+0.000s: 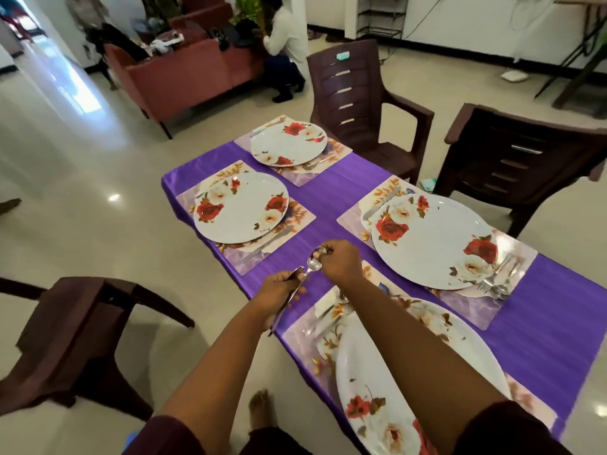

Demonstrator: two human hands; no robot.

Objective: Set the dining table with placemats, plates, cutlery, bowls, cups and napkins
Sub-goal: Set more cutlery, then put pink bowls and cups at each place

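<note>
Steel spoons: transfer between hands, centre frame.
Right hand [340, 261] pinches one spoon [314, 263] bowl-up; left hand [279, 290] grips the bundle [289, 298], handles running lower left.

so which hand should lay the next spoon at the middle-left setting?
Right, probably. The right hand already pinches one spoon by the bowl, drawing it from the bundle of spoons gripped by the left hand, and it sits nearer that placemat.
</note>
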